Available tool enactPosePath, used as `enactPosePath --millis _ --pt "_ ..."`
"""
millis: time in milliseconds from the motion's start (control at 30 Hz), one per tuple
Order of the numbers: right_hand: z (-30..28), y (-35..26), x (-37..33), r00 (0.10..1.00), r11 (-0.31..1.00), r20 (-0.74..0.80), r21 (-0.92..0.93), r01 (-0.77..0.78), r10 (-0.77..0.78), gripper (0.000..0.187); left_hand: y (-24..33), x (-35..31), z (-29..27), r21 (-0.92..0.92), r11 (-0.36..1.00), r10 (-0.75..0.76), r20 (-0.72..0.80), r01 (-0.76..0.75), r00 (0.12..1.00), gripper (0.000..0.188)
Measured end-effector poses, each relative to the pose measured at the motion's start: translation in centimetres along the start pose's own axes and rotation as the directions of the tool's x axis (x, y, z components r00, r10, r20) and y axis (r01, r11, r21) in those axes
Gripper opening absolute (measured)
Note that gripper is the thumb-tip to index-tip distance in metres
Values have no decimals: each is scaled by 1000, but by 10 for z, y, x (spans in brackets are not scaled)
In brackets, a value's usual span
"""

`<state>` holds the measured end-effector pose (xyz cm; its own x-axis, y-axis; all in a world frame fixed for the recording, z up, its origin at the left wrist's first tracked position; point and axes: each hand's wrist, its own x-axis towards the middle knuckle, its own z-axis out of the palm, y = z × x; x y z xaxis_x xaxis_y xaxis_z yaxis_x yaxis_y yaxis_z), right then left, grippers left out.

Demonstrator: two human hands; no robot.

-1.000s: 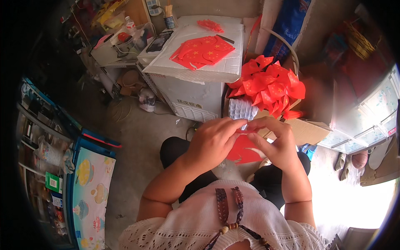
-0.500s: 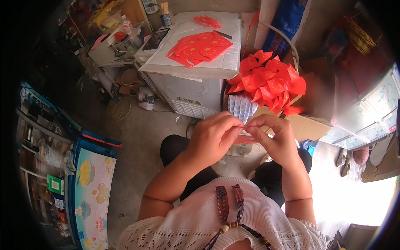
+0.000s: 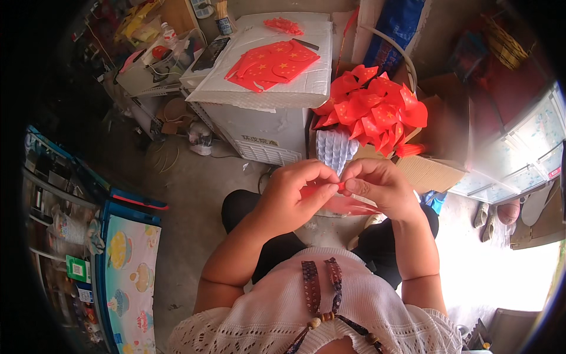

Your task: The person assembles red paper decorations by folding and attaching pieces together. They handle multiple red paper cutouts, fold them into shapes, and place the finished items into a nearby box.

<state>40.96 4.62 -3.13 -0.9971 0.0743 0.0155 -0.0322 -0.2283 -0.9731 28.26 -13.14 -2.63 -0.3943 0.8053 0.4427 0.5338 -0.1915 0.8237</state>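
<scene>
My left hand (image 3: 295, 193) and my right hand (image 3: 382, 187) meet in front of me above my knees. Both are closed, thumb and forefinger of each pinching a small red piece (image 3: 341, 186) where the fingertips come together. A thin red pinwheel sheet (image 3: 349, 205) spreads below and behind my fingers; most of it is hidden by the hands. Just beyond stands a bunch of red pinwheels (image 3: 377, 112) with yellow stars. Flat red star-printed sheets (image 3: 272, 64) lie overlapped on a white foam-covered box top (image 3: 206, 94).
Behind the flat sheets sits a small heap of red pieces (image 3: 283, 26), with a dark flat strip (image 3: 305, 45) nearer. A phone (image 3: 211, 53) and a cup of sticks (image 3: 224, 23) stand at the box's left. Cardboard boxes (image 3: 427, 177) are right of the pinwheels; a patterned panel (image 3: 132, 277) is at left.
The red sheet shows more between and beneath my hands, and a small red piece is now visible at the fingertips. My fingers have shifted slightly; the whole view has moved a little.
</scene>
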Motion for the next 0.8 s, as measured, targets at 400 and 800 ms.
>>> enactPosePath --millis 400,800 --pt "11 2 0 974 950 -56 -237 202 -221 12 3 -2 -4 -4 1000 -14 21 14 1000 8" --pt "16 -21 -2 587 -254 562 -812 525 -583 29 5 -3 -8 -202 945 -237 118 257 964 11"
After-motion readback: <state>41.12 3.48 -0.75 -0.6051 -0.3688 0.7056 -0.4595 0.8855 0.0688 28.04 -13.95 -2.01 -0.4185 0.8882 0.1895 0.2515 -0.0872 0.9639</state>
